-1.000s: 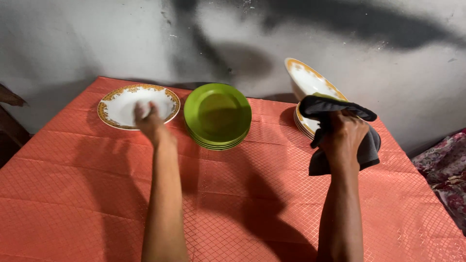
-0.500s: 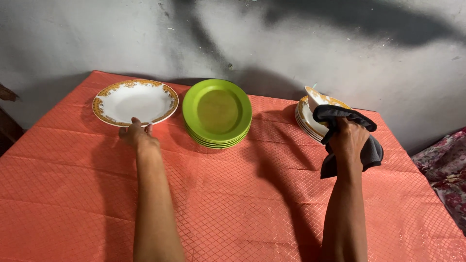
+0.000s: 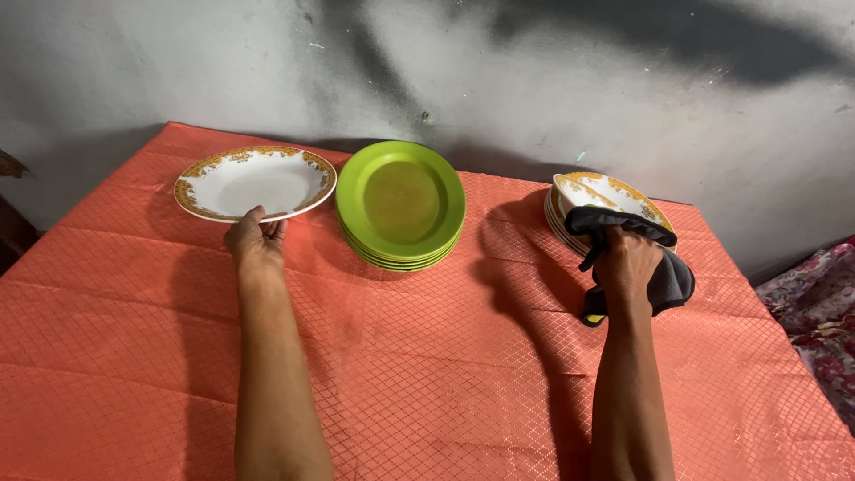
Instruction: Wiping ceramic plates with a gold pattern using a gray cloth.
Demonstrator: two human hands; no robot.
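Observation:
My left hand grips the near rim of a white plate with a gold-patterned border, which is lifted slightly off the orange tablecloth. My right hand clutches a dark grey cloth and rests at the near edge of a stack of white gold-rimmed plates on the right. A stack of green plates stands between the two hands.
The table is pushed against a grey wall at the back. A floral fabric shows past the table's right edge. A dark object sits off the left edge.
My left hand took hold of the white plate's rim and raised it a little. The tilted plate at my right hand came down flat onto its stack, the cloth still in that hand.

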